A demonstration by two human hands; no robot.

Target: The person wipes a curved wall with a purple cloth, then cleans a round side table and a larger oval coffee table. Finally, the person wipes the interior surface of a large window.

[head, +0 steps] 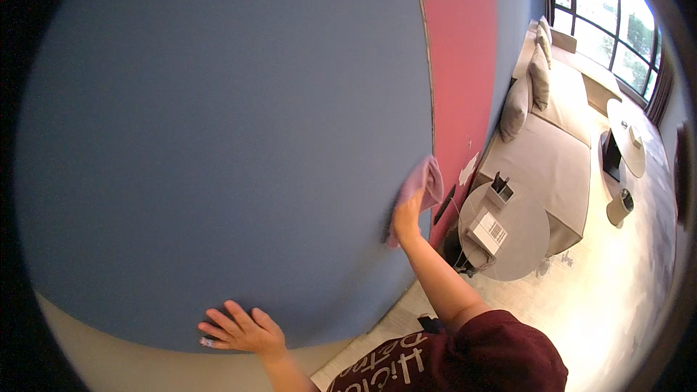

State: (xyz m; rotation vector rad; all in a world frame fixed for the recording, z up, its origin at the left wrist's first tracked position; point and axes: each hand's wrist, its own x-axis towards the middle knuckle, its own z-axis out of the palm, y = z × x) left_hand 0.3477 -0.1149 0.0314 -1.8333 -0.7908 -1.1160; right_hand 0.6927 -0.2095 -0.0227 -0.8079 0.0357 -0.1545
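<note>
My right hand (408, 216) presses a folded purple cloth (423, 179) against the blue wall surface (245, 147), close to its edge beside a red panel (460, 38). Part of the cloth lies hidden under the hand. Lower down on the left, my left hand (245, 329) rests with spread fingers on the blue surface near its lower edge; it holds nothing, and one fingertip bears something whitish.
At the right, a round table (531, 250) carries a box with dark items (500, 193) and a white printed item (490, 231). Behind it stand a beige sofa (544, 158) with cushions, another round table (626, 147), a bin (619, 208) and a large window (599, 16).
</note>
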